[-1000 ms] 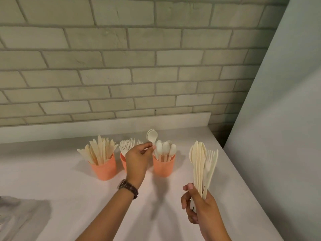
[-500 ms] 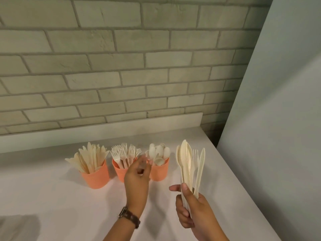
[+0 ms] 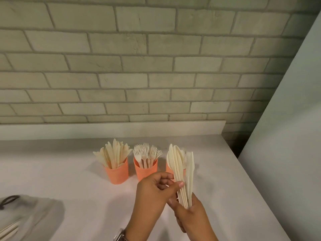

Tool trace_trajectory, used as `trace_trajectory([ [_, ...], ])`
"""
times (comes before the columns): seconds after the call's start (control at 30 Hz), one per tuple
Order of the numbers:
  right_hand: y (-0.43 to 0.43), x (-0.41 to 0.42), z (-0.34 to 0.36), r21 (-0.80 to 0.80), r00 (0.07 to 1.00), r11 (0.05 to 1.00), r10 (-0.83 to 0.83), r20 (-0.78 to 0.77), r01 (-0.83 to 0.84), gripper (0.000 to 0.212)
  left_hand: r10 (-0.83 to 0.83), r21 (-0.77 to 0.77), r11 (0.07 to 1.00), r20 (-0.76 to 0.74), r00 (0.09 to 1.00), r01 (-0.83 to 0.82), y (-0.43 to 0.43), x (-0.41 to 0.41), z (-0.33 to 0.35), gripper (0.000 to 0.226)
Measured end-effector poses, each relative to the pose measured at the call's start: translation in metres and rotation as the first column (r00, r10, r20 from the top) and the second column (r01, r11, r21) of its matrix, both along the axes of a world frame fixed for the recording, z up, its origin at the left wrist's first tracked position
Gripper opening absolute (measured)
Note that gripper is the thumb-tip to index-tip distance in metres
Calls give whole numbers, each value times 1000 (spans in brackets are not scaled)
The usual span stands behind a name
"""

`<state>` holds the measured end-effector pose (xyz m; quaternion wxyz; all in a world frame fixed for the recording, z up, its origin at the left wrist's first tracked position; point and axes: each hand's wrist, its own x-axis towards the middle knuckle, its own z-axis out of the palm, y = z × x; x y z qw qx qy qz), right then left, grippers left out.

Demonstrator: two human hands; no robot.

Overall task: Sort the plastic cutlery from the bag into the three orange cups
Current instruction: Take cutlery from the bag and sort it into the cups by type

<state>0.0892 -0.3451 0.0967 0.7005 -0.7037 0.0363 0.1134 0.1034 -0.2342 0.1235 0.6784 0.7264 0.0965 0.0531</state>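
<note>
Three orange cups stand in a row on the white counter. The left cup [image 3: 116, 173] holds knives and the middle cup [image 3: 146, 171] holds forks. Only an orange sliver of the right cup [image 3: 169, 168] shows, because the bundle hides the rest. My right hand [image 3: 190, 216] grips a cream cutlery bundle [image 3: 180, 164] upright by its handles, with spoons, a fork and a knife in it. My left hand [image 3: 152, 193] is against the bundle's left side. Its thumb lies on the handles and its fingers curl behind them.
The grey bag [image 3: 22, 213] lies at the lower left with a few cream handles [image 3: 8, 231] poking out. A brick wall backs the counter, and a pale panel rises past the counter's right edge [image 3: 251, 180].
My left hand let a spoon go into the right cup, drew back from the cups and came to the bundle. The right hand kept hold of the bundle. The view shifted left.
</note>
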Motion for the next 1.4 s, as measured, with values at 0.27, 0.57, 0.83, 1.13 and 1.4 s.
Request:
trace_trajectory([
  [0.27,9,2,1,20,996,996,90,13,-90,45,-76,-181,981,-39,996,68,24,0,6,14],
  [0.57,16,18,-6,67,998,996,60,-19,-59,40,-38,-204,978,-24,999,33,36,-2,8,23],
  [0.83,7,30,-20,97,997,995,-14,-82,22,31,494,4,868,116,862,-497,126,26,5,28],
  [1.13,10,27,-16,80,995,997,-14,-103,22,28,483,568,719,6,875,-401,157,69,-75,21],
  [1.4,8,21,-10,80,991,996,-33,-130,44,24,530,291,781,162,833,-553,107,25,-37,17],
])
